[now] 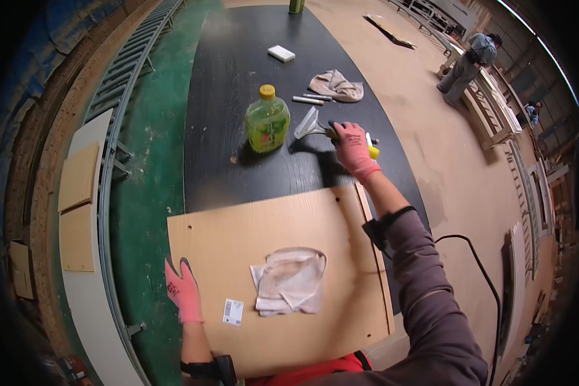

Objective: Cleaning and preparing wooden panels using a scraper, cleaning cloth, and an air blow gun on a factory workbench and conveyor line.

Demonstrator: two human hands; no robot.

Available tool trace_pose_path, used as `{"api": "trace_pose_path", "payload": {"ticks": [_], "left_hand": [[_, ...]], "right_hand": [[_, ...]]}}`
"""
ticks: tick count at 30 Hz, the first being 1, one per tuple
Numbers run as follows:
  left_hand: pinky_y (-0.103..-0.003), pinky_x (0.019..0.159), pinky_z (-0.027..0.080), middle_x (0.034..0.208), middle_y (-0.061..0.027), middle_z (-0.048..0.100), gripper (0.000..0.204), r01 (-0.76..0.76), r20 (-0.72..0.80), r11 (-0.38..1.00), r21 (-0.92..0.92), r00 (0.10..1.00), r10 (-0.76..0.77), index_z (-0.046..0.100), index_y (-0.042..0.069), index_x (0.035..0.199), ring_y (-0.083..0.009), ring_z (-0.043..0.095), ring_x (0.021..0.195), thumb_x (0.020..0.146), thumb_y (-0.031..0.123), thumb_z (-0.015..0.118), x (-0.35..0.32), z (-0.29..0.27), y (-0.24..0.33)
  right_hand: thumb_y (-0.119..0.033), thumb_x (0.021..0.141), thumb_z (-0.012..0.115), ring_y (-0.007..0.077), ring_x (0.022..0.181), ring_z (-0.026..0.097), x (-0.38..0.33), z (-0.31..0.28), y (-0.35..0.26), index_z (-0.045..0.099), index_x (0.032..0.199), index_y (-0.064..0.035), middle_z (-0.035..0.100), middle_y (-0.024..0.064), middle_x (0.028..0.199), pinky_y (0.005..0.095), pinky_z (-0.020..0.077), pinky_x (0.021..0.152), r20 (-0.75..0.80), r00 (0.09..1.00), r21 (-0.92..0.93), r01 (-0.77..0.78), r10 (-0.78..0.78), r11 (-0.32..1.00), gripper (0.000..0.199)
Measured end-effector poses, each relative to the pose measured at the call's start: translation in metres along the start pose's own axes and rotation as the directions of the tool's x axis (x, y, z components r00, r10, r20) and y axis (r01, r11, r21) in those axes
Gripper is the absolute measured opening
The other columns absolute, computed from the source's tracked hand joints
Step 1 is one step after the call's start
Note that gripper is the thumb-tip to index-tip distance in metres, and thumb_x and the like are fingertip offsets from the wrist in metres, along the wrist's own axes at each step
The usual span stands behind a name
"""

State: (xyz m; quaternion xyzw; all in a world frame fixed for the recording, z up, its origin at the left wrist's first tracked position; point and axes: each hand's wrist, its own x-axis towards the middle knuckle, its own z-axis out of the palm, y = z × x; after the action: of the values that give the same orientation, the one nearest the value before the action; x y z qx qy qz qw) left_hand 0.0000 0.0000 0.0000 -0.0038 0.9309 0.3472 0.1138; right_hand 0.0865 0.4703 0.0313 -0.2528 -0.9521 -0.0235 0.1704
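Note:
My right hand [354, 149], in a pink glove with dark fingertips, grips a scraper [311, 125] with a wide pale blade, held over the black tabletop [219, 96]. The blade points left, toward a green bottle with a yellow cap [267, 122]. My left hand [184, 293], gloved alike, holds the left edge of a light wooden panel [225, 238], thumb on top and fingers over the side. On the panel lie a folded, stained cloth [291, 283] and a white label [233, 312]. A yellow object [373, 152] shows beside my right hand, partly hidden.
Farther up the table are two markers [309, 100], a crumpled cloth [336, 86], a white block [281, 53] and another green container [296, 6]. A roller conveyor [132, 64] runs along the left. A black cable [479, 257] hangs at right. A person [473, 64] works far right.

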Motion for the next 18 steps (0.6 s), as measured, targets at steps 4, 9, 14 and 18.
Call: {"api": "trace_pose_path", "payload": {"ticks": [4, 9, 14, 18], "left_hand": [[-0.039, 0.098, 0.031, 0.132, -0.0182, 0.036, 0.052, -0.168, -0.182, 0.985, 0.045, 0.968, 0.173, 0.036, -0.001, 0.127, -0.0366, 0.035, 0.120, 0.085, 0.024, 0.052, 0.008, 0.010, -0.019], [-0.044, 0.100, 0.026, 0.129, -0.0217, 0.036, 0.050, -0.419, -0.283, 0.890, 0.179, 0.844, 0.454, 0.036, 0.000, 0.127, -0.0367, 0.033, 0.119, 0.083, 0.018, 0.054, -0.021, 0.001, -0.006], [-0.050, 0.103, 0.016, 0.131, -0.0230, 0.034, 0.060, -0.901, 0.417, 0.414, -0.127, 0.330, 0.847, 0.041, 0.003, 0.125, -0.0381, 0.028, 0.123, 0.075, 0.031, 0.059, -0.106, 0.043, 0.075], [-0.054, 0.103, 0.013, 0.135, -0.0210, 0.032, 0.067, -0.990, 0.637, 0.140, 0.011, 0.115, 0.762, 0.041, 0.008, 0.128, -0.0378, 0.025, 0.126, 0.072, 0.040, 0.060, -0.128, 0.081, 0.105]], "right_hand": [[-0.004, 0.070, 0.063, 0.0340, 0.091, 0.050, -0.096, -0.072, 0.007, 0.048, 0.115, -0.0070, 0.051, 0.0163, 0.097, 0.0403, 0.0424, 0.079, -0.109, 0.967, 0.186, -0.209, 0.231, 0.960, 0.048], [-0.005, 0.070, 0.059, 0.0363, 0.098, 0.050, -0.280, -0.151, 0.022, 0.045, 0.120, -0.0052, 0.050, 0.0196, 0.107, 0.0382, 0.0421, 0.084, -0.013, 0.757, 0.318, -0.616, 0.653, 0.720, 0.051], [-0.008, 0.071, 0.059, 0.0370, 0.099, 0.050, -0.448, -0.149, 0.017, 0.046, 0.119, -0.0075, 0.048, 0.0198, 0.110, 0.0393, 0.0429, 0.084, 0.230, 0.539, -0.017, -0.830, 0.810, 0.557, 0.050], [-0.013, 0.073, 0.058, 0.0362, 0.097, 0.052, -0.492, -0.190, -0.006, 0.042, 0.122, -0.0095, 0.046, 0.0214, 0.114, 0.0395, 0.0442, 0.082, 0.154, 0.510, -0.046, -0.852, 0.846, 0.522, 0.052]]}}
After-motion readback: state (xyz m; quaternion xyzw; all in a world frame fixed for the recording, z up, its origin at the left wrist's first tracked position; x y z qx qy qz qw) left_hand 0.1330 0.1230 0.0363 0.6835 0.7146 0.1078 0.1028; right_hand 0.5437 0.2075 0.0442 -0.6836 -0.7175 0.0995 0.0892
